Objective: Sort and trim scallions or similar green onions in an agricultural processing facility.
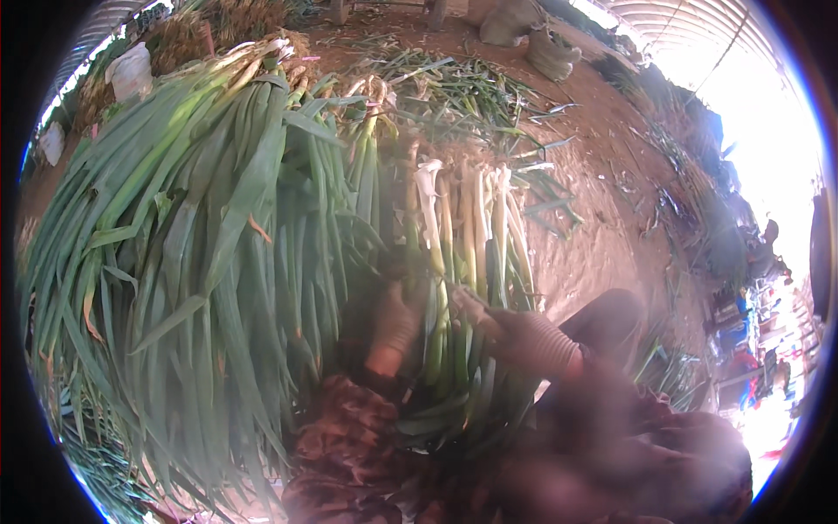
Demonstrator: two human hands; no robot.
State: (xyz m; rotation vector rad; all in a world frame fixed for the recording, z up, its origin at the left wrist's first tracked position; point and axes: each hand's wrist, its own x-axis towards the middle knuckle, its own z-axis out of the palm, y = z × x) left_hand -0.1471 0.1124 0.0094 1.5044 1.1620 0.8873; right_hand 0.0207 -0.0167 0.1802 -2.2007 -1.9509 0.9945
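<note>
a row of pale-stemmed green onions [480, 210] is overlapped by the gloved right hand [519, 334]; the gloved left hand [395, 319] is held at the row's left. beside it, a larger leafy heap [192, 262] is piled, and brown earth [602, 205] is exposed.

Grn leaves [192, 271], wht stalks [429, 194], mottled brn L sleeve [345, 428]

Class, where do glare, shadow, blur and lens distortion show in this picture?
In the head view, glare whitens the far right, deep shadow lies beside the left hand, haze blurs the right sleeve, and the ribbed roof bends along the rim.
</note>
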